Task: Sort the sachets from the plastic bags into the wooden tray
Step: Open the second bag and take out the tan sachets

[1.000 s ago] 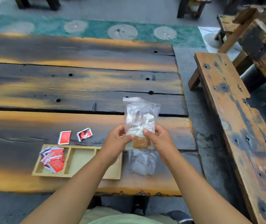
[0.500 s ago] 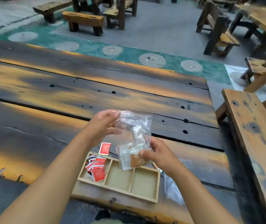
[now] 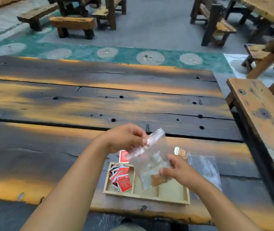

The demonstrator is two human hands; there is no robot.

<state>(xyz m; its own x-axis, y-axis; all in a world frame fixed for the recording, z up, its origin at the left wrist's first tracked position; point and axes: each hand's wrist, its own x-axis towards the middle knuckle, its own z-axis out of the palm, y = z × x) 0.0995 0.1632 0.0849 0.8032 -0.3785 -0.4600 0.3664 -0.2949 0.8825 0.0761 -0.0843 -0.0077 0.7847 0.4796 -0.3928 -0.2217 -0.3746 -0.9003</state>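
The left hand (image 3: 124, 139) has its fingers (image 3: 142, 139) pinched on the zip-seal strip at the mouth of a clear plastic bag (image 3: 149, 162). The right hand (image 3: 178, 170) has its fingers (image 3: 164, 171) closed on the bag's lower edge. The bag hangs in the air between the two hands, tilted, above the middle of the wooden tray (image 3: 146, 196).

Handling, as judged: the film is thin, limp and slippery, and it weighs little. Grip it at the thicker seal strip and at a bottom corner; the middle would only crumple. A brown sachet (image 3: 159, 180) and pale sachets show through the film near the bottom. They look light, flat and flexible.

Red sachets (image 3: 122, 179) fill the left compartment of the tray; the other two compartments appear empty. A second plastic bag (image 3: 204, 169) lies on the desk (image 3: 83, 104) just right of the tray.

Print shows on the brown and red sachets, but none of it is legible.
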